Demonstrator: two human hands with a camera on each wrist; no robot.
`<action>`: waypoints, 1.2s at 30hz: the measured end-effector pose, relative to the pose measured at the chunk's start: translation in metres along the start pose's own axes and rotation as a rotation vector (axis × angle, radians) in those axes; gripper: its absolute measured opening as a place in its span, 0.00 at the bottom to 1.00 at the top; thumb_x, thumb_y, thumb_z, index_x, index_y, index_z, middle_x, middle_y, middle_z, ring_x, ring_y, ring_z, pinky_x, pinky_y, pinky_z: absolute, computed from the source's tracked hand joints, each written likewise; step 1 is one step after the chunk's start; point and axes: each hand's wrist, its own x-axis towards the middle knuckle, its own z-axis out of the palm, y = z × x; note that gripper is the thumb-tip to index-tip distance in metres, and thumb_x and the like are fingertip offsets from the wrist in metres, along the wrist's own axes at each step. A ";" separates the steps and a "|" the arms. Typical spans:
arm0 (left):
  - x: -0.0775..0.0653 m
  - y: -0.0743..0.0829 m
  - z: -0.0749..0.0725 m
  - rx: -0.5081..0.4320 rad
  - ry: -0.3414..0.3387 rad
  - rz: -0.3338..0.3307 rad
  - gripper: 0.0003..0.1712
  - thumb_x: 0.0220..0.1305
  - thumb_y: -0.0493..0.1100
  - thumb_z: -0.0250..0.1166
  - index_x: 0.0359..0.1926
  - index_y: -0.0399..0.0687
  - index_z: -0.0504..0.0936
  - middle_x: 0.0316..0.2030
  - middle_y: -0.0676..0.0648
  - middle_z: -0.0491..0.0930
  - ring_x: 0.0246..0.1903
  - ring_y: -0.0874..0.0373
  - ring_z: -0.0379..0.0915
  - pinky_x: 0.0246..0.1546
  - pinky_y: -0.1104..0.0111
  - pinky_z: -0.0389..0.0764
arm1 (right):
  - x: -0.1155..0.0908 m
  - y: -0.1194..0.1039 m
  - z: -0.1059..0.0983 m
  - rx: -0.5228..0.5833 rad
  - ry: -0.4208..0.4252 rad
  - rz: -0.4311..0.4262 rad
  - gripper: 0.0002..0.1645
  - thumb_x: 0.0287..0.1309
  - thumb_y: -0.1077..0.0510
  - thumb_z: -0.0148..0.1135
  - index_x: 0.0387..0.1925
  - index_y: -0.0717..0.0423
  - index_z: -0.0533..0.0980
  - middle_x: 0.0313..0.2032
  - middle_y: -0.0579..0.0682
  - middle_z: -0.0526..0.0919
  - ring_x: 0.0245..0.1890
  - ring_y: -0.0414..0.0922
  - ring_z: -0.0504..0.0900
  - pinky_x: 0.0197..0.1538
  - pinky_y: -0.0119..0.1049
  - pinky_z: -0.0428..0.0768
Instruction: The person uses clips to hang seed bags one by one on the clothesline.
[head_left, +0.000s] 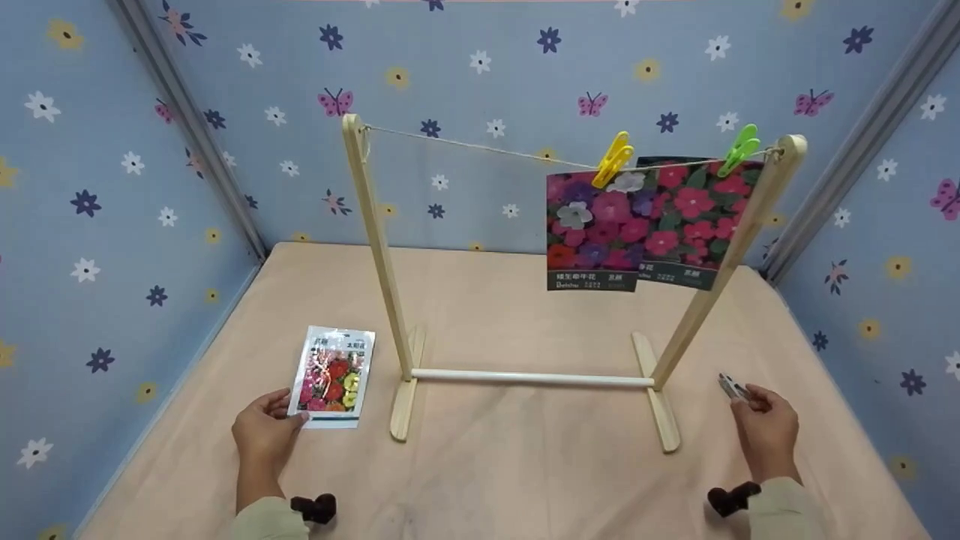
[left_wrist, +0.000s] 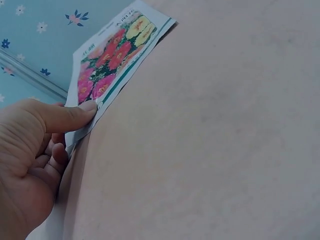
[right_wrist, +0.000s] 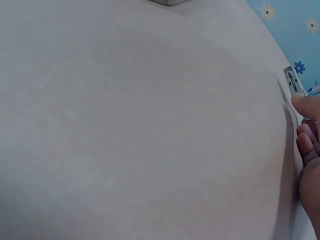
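My left hand (head_left: pixel 266 431) pinches the lower left corner of a white seed packet (head_left: pixel 332 379) printed with red, pink and yellow flowers. In the left wrist view the thumb lies on the face of the packet (left_wrist: pixel 112 60), with the other fingers behind it. Over on the right, my right hand (head_left: pixel 769 427) grips a small grey clothespin (head_left: pixel 731 386) between thumb and fingers, low over the table. Only part of that hand and the end of the clothespin (right_wrist: pixel 293 82) show in the right wrist view.
A wooden rack (head_left: pixel 532 377) stands mid-table with a string (head_left: pixel 480 146) between its posts. Two flower packets hang toward the right: one (head_left: pixel 592 232) under a yellow clothespin (head_left: pixel 613 160), one (head_left: pixel 690 217) under a green clothespin (head_left: pixel 740 150). Flower-patterned walls (head_left: pixel 480 97) enclose the table.
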 end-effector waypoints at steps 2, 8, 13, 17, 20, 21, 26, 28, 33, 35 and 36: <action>0.001 0.001 0.000 -0.011 -0.001 -0.007 0.32 0.56 0.30 0.70 0.63 0.39 0.74 0.53 0.39 0.75 0.50 0.49 0.69 0.43 0.77 0.77 | 0.000 0.001 -0.001 0.045 0.005 0.002 0.28 0.66 0.55 0.59 0.64 0.60 0.70 0.50 0.53 0.75 0.42 0.39 0.74 0.37 0.20 0.76; -0.002 0.003 0.001 -0.080 0.007 -0.040 0.31 0.57 0.29 0.70 0.63 0.41 0.76 0.52 0.40 0.74 0.49 0.50 0.66 0.35 0.83 0.75 | -0.001 0.003 -0.001 0.103 0.004 0.032 0.31 0.64 0.50 0.62 0.65 0.56 0.70 0.50 0.50 0.74 0.44 0.40 0.74 0.39 0.21 0.78; -0.003 0.003 0.000 -0.156 0.020 -0.048 0.29 0.57 0.28 0.69 0.62 0.41 0.77 0.53 0.40 0.74 0.49 0.51 0.66 0.35 0.83 0.76 | -0.005 0.001 -0.004 0.084 0.010 0.023 0.30 0.64 0.49 0.62 0.64 0.55 0.71 0.52 0.51 0.75 0.45 0.39 0.73 0.41 0.21 0.75; -0.002 0.003 -0.001 -0.209 0.015 -0.046 0.29 0.58 0.27 0.67 0.62 0.41 0.77 0.54 0.40 0.74 0.49 0.52 0.67 0.36 0.83 0.77 | -0.009 -0.005 -0.008 0.116 0.000 0.012 0.28 0.63 0.52 0.63 0.63 0.55 0.73 0.51 0.49 0.76 0.45 0.37 0.73 0.44 0.20 0.73; -0.001 0.003 -0.003 -0.223 0.015 -0.031 0.28 0.58 0.27 0.67 0.61 0.39 0.77 0.53 0.39 0.75 0.48 0.52 0.67 0.35 0.82 0.78 | -0.012 -0.012 -0.012 0.180 -0.010 0.005 0.27 0.62 0.54 0.66 0.61 0.56 0.74 0.47 0.45 0.78 0.43 0.36 0.75 0.42 0.20 0.75; -0.001 0.003 -0.004 -0.229 0.013 -0.032 0.28 0.58 0.27 0.67 0.60 0.39 0.78 0.53 0.39 0.75 0.48 0.52 0.67 0.36 0.82 0.78 | -0.013 -0.013 -0.013 0.210 -0.011 0.002 0.27 0.61 0.55 0.67 0.61 0.56 0.75 0.45 0.44 0.78 0.43 0.36 0.75 0.41 0.19 0.76; -0.001 0.002 -0.010 -0.293 -0.017 -0.053 0.28 0.58 0.27 0.67 0.61 0.39 0.77 0.55 0.41 0.73 0.48 0.54 0.66 0.39 0.80 0.79 | -0.015 -0.021 -0.018 0.377 -0.009 -0.011 0.26 0.56 0.59 0.71 0.56 0.59 0.77 0.39 0.40 0.81 0.40 0.37 0.77 0.38 0.20 0.78; -0.001 0.001 -0.012 -0.326 -0.039 -0.065 0.29 0.58 0.26 0.66 0.62 0.39 0.76 0.58 0.41 0.72 0.50 0.54 0.67 0.41 0.78 0.79 | -0.015 -0.023 -0.018 0.407 -0.007 -0.023 0.26 0.54 0.59 0.72 0.55 0.59 0.78 0.39 0.40 0.81 0.40 0.37 0.77 0.38 0.21 0.79; -0.002 0.000 -0.016 -0.400 -0.068 -0.118 0.30 0.59 0.27 0.66 0.64 0.42 0.75 0.62 0.42 0.70 0.55 0.54 0.68 0.46 0.75 0.79 | -0.018 -0.031 -0.021 0.430 -0.008 -0.045 0.25 0.54 0.62 0.72 0.54 0.61 0.79 0.38 0.41 0.82 0.40 0.37 0.78 0.39 0.21 0.79; -0.002 0.000 -0.017 -0.430 -0.073 -0.137 0.31 0.60 0.28 0.66 0.64 0.44 0.75 0.60 0.43 0.71 0.57 0.54 0.67 0.47 0.75 0.78 | -0.020 -0.034 -0.023 0.457 -0.017 -0.049 0.24 0.53 0.63 0.72 0.53 0.62 0.79 0.38 0.42 0.82 0.40 0.38 0.78 0.39 0.21 0.79; -0.002 0.000 -0.018 -0.443 -0.073 -0.140 0.31 0.59 0.28 0.67 0.64 0.44 0.75 0.59 0.44 0.71 0.57 0.54 0.67 0.47 0.75 0.78 | -0.021 -0.036 -0.024 0.472 -0.021 -0.053 0.23 0.53 0.64 0.72 0.52 0.63 0.79 0.37 0.42 0.82 0.39 0.38 0.78 0.39 0.21 0.79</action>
